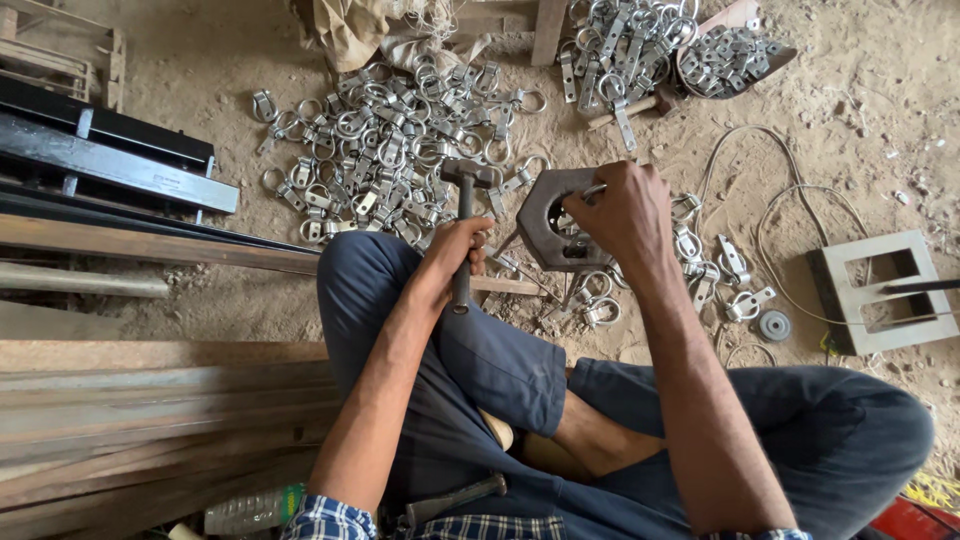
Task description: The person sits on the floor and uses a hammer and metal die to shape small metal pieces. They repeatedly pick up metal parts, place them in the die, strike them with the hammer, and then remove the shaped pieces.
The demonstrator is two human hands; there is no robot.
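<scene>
Two hands busy, both mine. L hand (455,250) is wrapped tight on the hammer (464,215) handle, head up near the block, above my knee. R hand (615,215) is closed on a small metal piece at the top of the block (548,225), fingers pinched together; the piece itself is mostly hidden, can't tell its exact shape. Block is a dark hexagonal steel thing w/ a hole in it, sitting on sandy ground just ahead of my crossed legs.

Risks, as I judge them:
- R fingers sit right on the block where the hammer would land, so a slightly off blow probably hits a knuckle.
- Block rests on loose sand, not fixed. It could tip or slide under a strike and the piece would skip out.
- Grip on the handle is choked up close to the head, so less control of swing arc, maybe a glancing hit.
- Bare hands, no gloves; edges on the stamped parts look sharp.
- Loose rings (390,140) piled behind the block and clips (720,270) just to its right; a bounced part gets lost in there, or a stray ring slips under the block and rocks it.
- Wire (790,215) loops near R side, well apart from hands, low snag risk.
</scene>
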